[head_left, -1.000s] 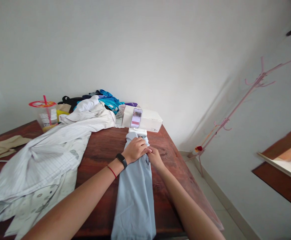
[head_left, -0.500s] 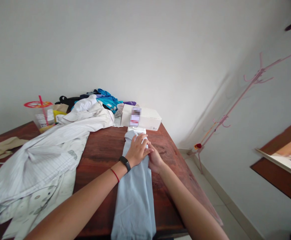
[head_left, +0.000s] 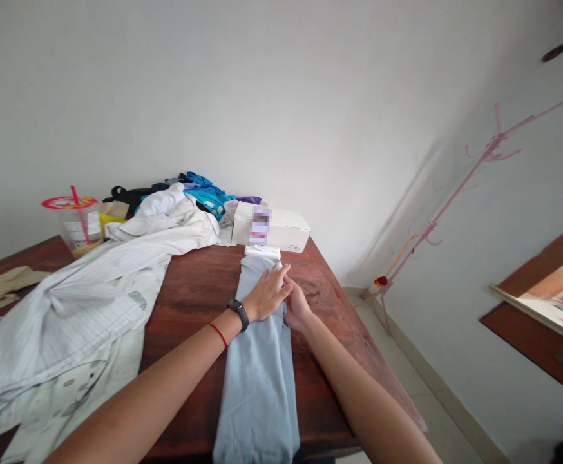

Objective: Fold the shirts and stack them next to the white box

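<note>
Folded into a long narrow strip, light blue-grey trousers [head_left: 259,393] run lengthwise from the front edge of the table. My left hand [head_left: 265,298], wearing a black wristband, rests on their upper part with its fingers stretched out toward the right edge. My right hand [head_left: 297,305] is at that edge, fingers bent against the cloth, its tips close to those of the left hand. The exact grip under the right fingers is partly hidden. Just beyond the trousers' far end lies a small white object [head_left: 262,252].
A phone with a blurred screen [head_left: 261,225] leans on a white box [head_left: 288,230]. Left are a striped white shirt [head_left: 78,309], a clothes pile [head_left: 204,193] and a plastic cup with straw [head_left: 81,229]. A pink coat stand [head_left: 455,193] stands right of the wooden table [head_left: 194,290].
My left fingers have straightened and lie flatter on the trousers. The right hand stays at the edge. The view has shifted slightly.
</note>
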### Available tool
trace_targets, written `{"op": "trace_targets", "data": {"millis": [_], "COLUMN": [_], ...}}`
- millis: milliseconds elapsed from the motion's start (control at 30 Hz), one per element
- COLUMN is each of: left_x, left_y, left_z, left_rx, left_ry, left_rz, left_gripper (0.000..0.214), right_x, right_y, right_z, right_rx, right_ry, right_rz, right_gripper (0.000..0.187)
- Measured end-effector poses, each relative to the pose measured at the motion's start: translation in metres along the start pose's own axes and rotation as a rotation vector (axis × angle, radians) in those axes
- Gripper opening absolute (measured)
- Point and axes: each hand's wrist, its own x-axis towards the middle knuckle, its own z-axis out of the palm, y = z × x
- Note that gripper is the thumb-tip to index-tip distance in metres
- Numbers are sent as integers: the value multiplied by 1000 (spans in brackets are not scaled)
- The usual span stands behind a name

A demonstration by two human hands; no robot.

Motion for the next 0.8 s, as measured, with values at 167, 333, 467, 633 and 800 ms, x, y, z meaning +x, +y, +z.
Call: {"op": "trace_targets", "data": {"millis": [167,333,467,633,800], "left_x": [2,4,1,-1,7], "left_y": [-1,-7,-10,-13,-16], "left_z": [9,17,17,23,32], "left_rx": [120,259,315,390,432], "left_ry": [-12,-100,-114,-125,-174], "left_rz": [-5,-80,-92,-92,-120], "left_gripper": [67,61,54,60,57], "right_x": [5,16,23,19,16], "right_y": [3,12,9,-6,-10], "right_z": [3,-5,-28,-52,-55], "right_rx": [20,-101,-546,-931,-1222], "right_ry": [46,181,345,472,566], "right_rz": [-65,-139,-234,-301,-320], "right_gripper": [59,62,52,45,27]}}
